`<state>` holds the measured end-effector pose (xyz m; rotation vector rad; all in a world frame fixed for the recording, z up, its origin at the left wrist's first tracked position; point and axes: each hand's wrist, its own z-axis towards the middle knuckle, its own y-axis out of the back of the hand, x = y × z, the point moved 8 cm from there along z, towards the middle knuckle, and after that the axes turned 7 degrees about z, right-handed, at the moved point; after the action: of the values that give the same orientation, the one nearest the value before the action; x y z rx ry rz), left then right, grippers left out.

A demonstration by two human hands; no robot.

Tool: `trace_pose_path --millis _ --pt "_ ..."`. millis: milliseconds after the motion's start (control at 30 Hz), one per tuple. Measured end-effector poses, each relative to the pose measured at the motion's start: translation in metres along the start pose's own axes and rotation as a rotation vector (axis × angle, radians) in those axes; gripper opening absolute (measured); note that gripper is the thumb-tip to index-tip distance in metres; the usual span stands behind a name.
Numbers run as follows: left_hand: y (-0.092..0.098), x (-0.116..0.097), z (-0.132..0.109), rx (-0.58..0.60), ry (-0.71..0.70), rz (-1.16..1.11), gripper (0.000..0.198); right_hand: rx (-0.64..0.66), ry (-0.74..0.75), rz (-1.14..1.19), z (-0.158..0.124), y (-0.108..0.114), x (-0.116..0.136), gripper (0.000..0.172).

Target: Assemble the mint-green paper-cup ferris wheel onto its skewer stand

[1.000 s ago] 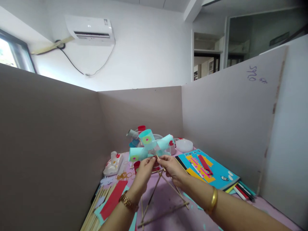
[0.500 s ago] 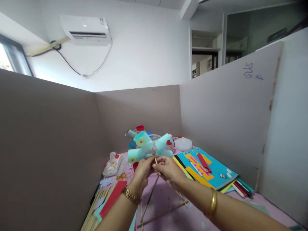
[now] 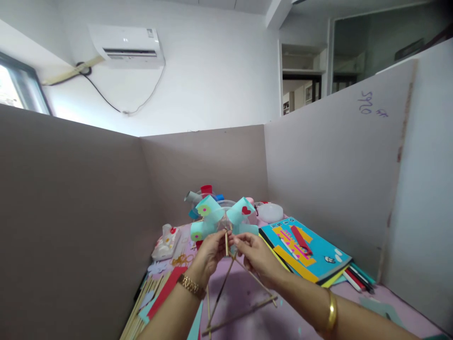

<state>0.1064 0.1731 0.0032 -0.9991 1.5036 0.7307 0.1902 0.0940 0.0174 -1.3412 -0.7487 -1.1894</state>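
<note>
My left hand (image 3: 211,252) is closed around a short wooden stick (image 3: 227,245) at the hub of a paper wheel (image 3: 212,215). The wheel has light-blue rolled-paper cups, decorated with flower and heart shapes. Just right of the stick, my right hand (image 3: 256,255) has thumb and forefinger pinched together; what lies between them is too small to make out. Below both hands stands a frame of thin wooden sticks (image 3: 240,314), joined into a triangular shape. My fingers hide part of where wheel and frame meet.
At left lie a tissue pack (image 3: 165,243), gold-handled scissors (image 3: 182,259), loose wooden sticks (image 3: 141,302) and red paper (image 3: 166,293). At right are a blue pad (image 3: 318,250) with a red tool (image 3: 300,241) and markers (image 3: 357,278). Grey partitions (image 3: 205,165) enclose the table.
My right hand has moved slightly right, off the stick. The stick now points down towards me in my left hand. The paper wheel has turned and shifted a little.
</note>
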Motion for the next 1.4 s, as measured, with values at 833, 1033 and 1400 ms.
trace_pose_path --millis 833,1033,1400 --pt "0.01 0.025 0.0 -0.118 0.032 -0.028 0.016 -0.149 -0.128 0.043 -0.011 0.047 -0.035 0.029" --pt "0.01 0.036 0.006 -0.103 0.021 -0.023 0.016 -0.146 -0.141 0.065 -0.012 0.051 -0.039 0.033" --pt "0.006 0.036 -0.003 -0.049 0.01 -0.009 0.019 -0.137 -0.166 0.092 -0.015 0.049 -0.055 0.033"
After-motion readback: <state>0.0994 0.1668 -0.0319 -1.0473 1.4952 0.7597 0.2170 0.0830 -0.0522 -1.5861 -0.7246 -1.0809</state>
